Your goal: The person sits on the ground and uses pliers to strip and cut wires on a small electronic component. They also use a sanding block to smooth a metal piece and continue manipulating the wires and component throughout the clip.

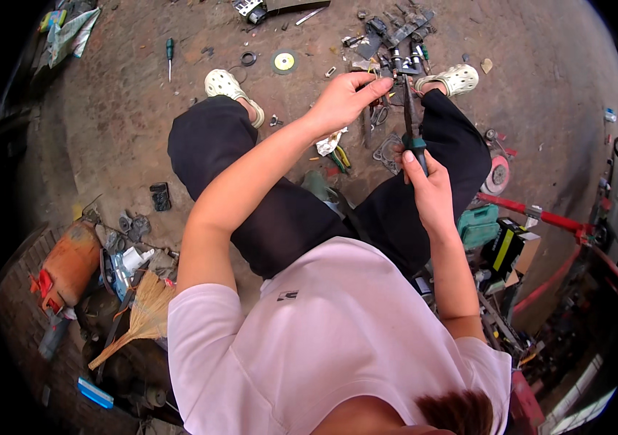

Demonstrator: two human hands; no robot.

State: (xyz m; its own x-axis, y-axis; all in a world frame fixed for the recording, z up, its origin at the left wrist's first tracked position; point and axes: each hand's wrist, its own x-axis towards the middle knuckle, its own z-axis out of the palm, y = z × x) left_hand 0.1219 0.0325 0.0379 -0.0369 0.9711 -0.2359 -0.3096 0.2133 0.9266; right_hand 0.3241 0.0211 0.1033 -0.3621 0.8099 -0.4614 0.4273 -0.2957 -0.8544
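My right hand (428, 181) is wrapped round the green handle of a long tool (411, 112). Its dark metal shaft narrows as it points away from me; the exact kind is unclear. Just left of the tip, my left hand (349, 98) has thumb and forefinger brought close together, and whatever is between them is too small to make out. Beyond both hands lies a dark metal assembly (401, 61) with cylindrical parts, near my right shoe (459, 80). Pliers with yellow-green handles (341, 156) lie on the floor below my left hand.
A grinding disc (284, 62), a black ring (249, 58) and a green-handled screwdriver (170, 58) lie on the floor ahead. At left are a straw broom (142, 312) and a rusty orange cylinder (72, 261). A red metal bar (523, 209) and green case (478, 226) are at right.
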